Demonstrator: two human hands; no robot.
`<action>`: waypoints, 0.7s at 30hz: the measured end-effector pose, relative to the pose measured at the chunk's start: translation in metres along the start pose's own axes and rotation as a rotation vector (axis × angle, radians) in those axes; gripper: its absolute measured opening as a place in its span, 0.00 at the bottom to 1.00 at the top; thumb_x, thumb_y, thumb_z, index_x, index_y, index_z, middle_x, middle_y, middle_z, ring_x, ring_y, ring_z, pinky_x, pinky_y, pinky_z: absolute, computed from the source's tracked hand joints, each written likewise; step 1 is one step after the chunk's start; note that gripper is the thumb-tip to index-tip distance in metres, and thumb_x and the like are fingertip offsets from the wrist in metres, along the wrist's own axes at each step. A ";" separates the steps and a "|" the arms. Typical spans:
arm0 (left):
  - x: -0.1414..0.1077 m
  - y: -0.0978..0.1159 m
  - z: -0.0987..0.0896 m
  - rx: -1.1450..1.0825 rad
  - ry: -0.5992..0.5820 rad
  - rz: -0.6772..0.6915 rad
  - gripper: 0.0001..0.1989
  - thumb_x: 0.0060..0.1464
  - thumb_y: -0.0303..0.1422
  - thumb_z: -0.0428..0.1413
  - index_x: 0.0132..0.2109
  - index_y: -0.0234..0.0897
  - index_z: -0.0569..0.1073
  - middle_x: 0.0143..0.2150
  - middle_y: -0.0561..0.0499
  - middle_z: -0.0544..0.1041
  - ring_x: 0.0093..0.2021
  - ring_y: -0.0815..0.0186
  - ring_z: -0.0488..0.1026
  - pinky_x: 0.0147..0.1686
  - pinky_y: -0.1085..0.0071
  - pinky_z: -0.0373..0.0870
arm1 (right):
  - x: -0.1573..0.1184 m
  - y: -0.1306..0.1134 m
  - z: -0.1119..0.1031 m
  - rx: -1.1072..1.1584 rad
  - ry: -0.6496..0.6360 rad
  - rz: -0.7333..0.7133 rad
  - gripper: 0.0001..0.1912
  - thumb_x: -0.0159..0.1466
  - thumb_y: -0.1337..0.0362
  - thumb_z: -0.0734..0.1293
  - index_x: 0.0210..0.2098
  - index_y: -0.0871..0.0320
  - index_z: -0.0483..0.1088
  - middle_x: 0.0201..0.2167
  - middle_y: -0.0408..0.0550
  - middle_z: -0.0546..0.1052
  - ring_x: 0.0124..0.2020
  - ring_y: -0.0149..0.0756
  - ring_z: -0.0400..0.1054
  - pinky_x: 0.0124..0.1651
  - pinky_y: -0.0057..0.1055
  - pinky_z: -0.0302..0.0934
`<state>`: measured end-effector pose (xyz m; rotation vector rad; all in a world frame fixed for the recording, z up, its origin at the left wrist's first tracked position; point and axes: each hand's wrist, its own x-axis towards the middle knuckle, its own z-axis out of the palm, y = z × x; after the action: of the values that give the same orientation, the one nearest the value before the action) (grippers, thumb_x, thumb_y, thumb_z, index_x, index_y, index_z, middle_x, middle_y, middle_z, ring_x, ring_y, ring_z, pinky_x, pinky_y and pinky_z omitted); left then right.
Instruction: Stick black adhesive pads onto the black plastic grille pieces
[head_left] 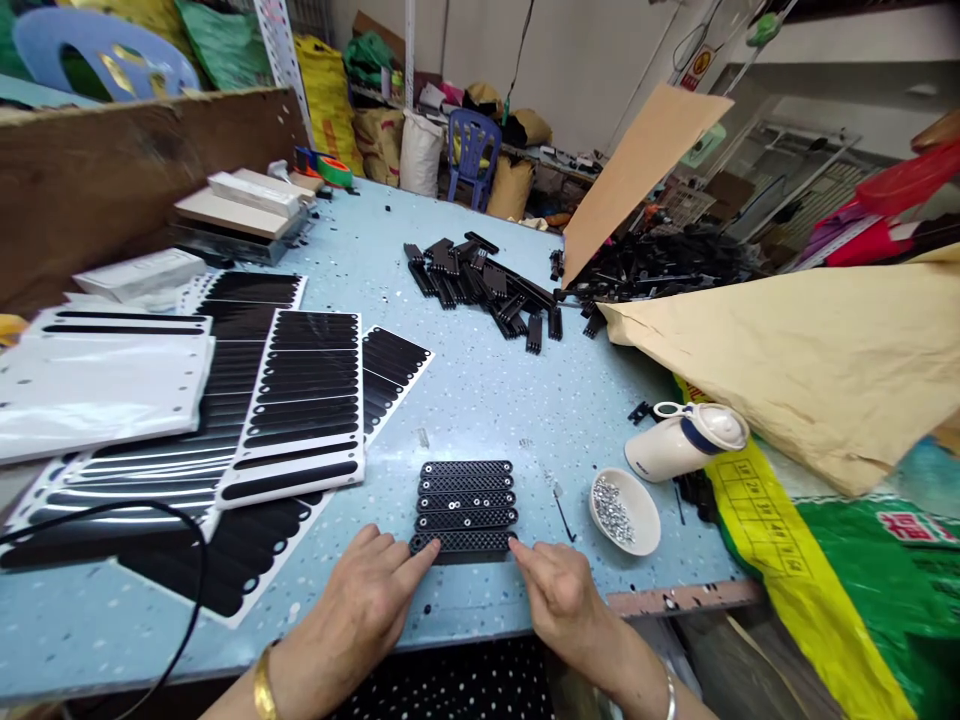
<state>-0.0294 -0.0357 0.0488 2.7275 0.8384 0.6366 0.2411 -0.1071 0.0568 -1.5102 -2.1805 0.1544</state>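
Several black textured plastic strips (pixel 466 500) lie side by side in a block near the table's front edge, with small silver metal pieces set in some of their holes. My left hand (pixel 375 580) is closed, its fingers curled, and one fingertip presses on the left end of the nearest black plastic strip (pixel 474 545). At that strip's right end, the fingertips of my right hand (pixel 559 590) touch it, the other fingers folded in. To the right of the block, a white bowl (pixel 646 522) holds many small silver metal pieces (pixel 613 512).
Sheets of black strip stickers (pixel 300 400) and a white stack (pixel 97 380) cover the left side. A heap of black plastic parts (pixel 487 280) lies farther back. Near the bowl, a white bottle (pixel 664 450) lies on its side. A black cable (pixel 202 580) curves at front left.
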 end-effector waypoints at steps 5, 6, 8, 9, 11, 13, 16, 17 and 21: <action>-0.004 -0.003 -0.016 0.076 -0.016 -0.030 0.24 0.55 0.16 0.44 0.57 0.35 0.67 0.30 0.50 0.72 0.29 0.62 0.68 0.35 0.60 0.66 | -0.005 0.003 0.003 0.020 -0.010 -0.020 0.19 0.66 0.77 0.54 0.48 0.69 0.73 0.22 0.50 0.72 0.23 0.38 0.65 0.26 0.35 0.57; -0.005 -0.004 -0.019 0.071 -0.018 -0.026 0.24 0.56 0.16 0.44 0.57 0.35 0.67 0.29 0.50 0.72 0.29 0.62 0.67 0.34 0.60 0.66 | -0.005 0.004 0.003 0.023 -0.014 -0.016 0.19 0.66 0.77 0.54 0.48 0.69 0.73 0.22 0.50 0.73 0.23 0.38 0.66 0.26 0.35 0.57; -0.004 -0.005 -0.023 0.029 -0.013 -0.020 0.24 0.57 0.17 0.44 0.58 0.36 0.66 0.29 0.51 0.72 0.28 0.63 0.68 0.33 0.62 0.66 | -0.006 0.004 0.003 0.021 -0.022 -0.010 0.19 0.66 0.77 0.54 0.48 0.67 0.73 0.23 0.50 0.73 0.24 0.38 0.66 0.27 0.35 0.57; -0.004 -0.006 -0.023 -0.006 -0.005 -0.024 0.23 0.58 0.18 0.44 0.59 0.36 0.65 0.29 0.51 0.72 0.28 0.63 0.68 0.33 0.62 0.66 | -0.006 0.004 0.003 0.018 -0.022 -0.011 0.19 0.66 0.77 0.54 0.48 0.67 0.73 0.23 0.50 0.73 0.24 0.38 0.66 0.27 0.35 0.57; -0.003 -0.007 -0.023 -0.093 0.015 -0.037 0.22 0.60 0.19 0.45 0.59 0.37 0.64 0.29 0.52 0.73 0.28 0.64 0.70 0.33 0.63 0.66 | -0.006 0.004 0.003 0.015 -0.018 -0.015 0.19 0.66 0.77 0.54 0.48 0.66 0.73 0.23 0.49 0.73 0.24 0.38 0.65 0.27 0.34 0.56; -0.003 -0.007 -0.021 -0.167 0.019 -0.057 0.21 0.61 0.20 0.46 0.58 0.38 0.65 0.29 0.52 0.74 0.28 0.64 0.71 0.33 0.64 0.67 | -0.006 0.004 0.003 0.019 -0.018 -0.015 0.18 0.67 0.77 0.55 0.49 0.67 0.73 0.22 0.49 0.72 0.24 0.38 0.65 0.27 0.34 0.56; -0.004 -0.008 -0.019 -0.175 0.004 -0.080 0.20 0.61 0.20 0.45 0.58 0.38 0.66 0.30 0.52 0.74 0.29 0.63 0.71 0.33 0.64 0.67 | -0.005 0.004 0.002 0.020 -0.013 -0.016 0.18 0.67 0.77 0.55 0.49 0.68 0.72 0.22 0.49 0.72 0.24 0.38 0.65 0.27 0.34 0.56; -0.005 -0.008 -0.019 -0.151 -0.002 -0.080 0.21 0.61 0.20 0.44 0.58 0.38 0.66 0.30 0.52 0.74 0.29 0.63 0.71 0.33 0.63 0.68 | -0.006 0.004 0.002 0.018 -0.010 -0.019 0.18 0.67 0.77 0.54 0.49 0.68 0.72 0.22 0.49 0.72 0.24 0.38 0.65 0.27 0.34 0.56; -0.008 -0.008 -0.020 -0.087 -0.055 -0.039 0.23 0.60 0.18 0.43 0.60 0.36 0.65 0.30 0.50 0.74 0.29 0.62 0.71 0.34 0.60 0.68 | -0.006 0.004 0.003 0.017 0.012 -0.042 0.17 0.67 0.77 0.55 0.48 0.68 0.72 0.22 0.48 0.72 0.23 0.37 0.64 0.26 0.34 0.55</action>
<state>-0.0488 -0.0321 0.0606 2.6318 0.8291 0.5741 0.2450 -0.1101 0.0509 -1.4514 -2.1947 0.1493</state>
